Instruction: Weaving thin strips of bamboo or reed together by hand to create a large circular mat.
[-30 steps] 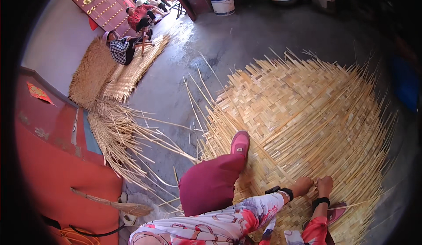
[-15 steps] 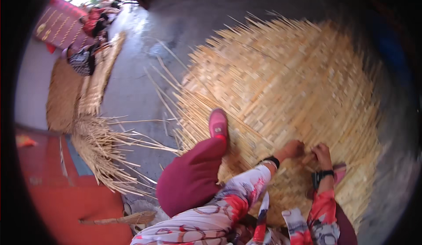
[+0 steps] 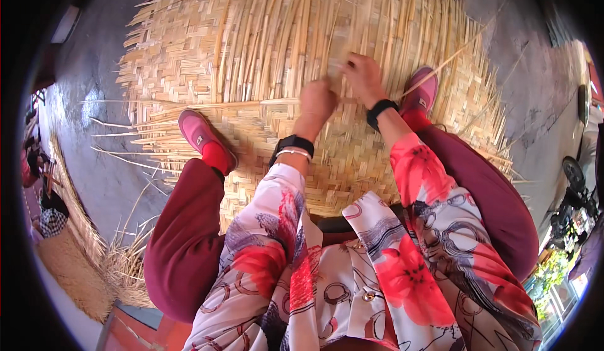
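Observation:
A large mat (image 3: 251, 134) woven of flat straw-coloured strips spreads over the floor under both my hands. My left hand (image 3: 319, 102) is closed in a fist low over its middle. A long pale strip (image 3: 261, 103) runs in from the left to this fist, which seems to grip it. Just to the right and slightly farther off, my right hand (image 3: 363, 77) is curled with thumb and fingers together. Blur hides what it pinches, if anything. Several loose lengthwise strips (image 3: 270, 36) lie on the weave beyond my hands.
My pink shoes, left (image 3: 200, 134) and right (image 3: 423, 90), rest on the mat. Long strip ends stick out past its edges over the grey floor (image 3: 104, 68). At the left are a bundle of strips (image 3: 129, 266), a brown mat (image 3: 72, 266) and a person (image 3: 51, 216); a motorbike (image 3: 572, 194) stands far right.
My view has swung round, so the mat now lies straight ahead with both feet in sight. My hands are still close together over the weave, now nearer the middle of the view.

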Available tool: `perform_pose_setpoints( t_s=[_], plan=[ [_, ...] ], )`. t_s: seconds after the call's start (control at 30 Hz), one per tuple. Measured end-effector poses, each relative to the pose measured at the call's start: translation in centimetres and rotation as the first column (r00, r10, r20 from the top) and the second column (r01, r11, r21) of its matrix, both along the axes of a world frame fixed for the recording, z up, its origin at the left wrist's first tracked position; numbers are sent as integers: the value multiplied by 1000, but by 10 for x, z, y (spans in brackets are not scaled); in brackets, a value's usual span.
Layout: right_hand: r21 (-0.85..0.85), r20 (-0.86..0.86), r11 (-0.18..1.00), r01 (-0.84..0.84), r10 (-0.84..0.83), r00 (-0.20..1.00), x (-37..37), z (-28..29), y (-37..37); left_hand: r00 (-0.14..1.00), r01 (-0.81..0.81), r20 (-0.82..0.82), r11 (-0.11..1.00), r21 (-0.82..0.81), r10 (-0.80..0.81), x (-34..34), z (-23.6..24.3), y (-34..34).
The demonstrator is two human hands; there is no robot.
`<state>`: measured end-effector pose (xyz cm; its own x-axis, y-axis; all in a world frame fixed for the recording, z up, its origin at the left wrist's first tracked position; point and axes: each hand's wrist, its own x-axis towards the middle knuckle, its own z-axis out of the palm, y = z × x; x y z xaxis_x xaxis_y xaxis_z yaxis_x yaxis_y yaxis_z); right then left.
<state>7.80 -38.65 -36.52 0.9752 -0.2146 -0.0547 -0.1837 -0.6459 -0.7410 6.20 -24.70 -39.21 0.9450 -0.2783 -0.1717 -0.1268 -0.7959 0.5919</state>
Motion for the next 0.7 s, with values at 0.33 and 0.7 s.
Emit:
perform_pose_setpoints(
  t_s=[0.33,0.7],
  plan=[
    [220,-112,973,-61,88,990,3,6,-19,876,352,-281,917,-187,-393,25,12,27],
    [145,-85,989,16,-4,996,6,6,10,994,112,-41,970,216,-106,-4,1,31]
  ],
)
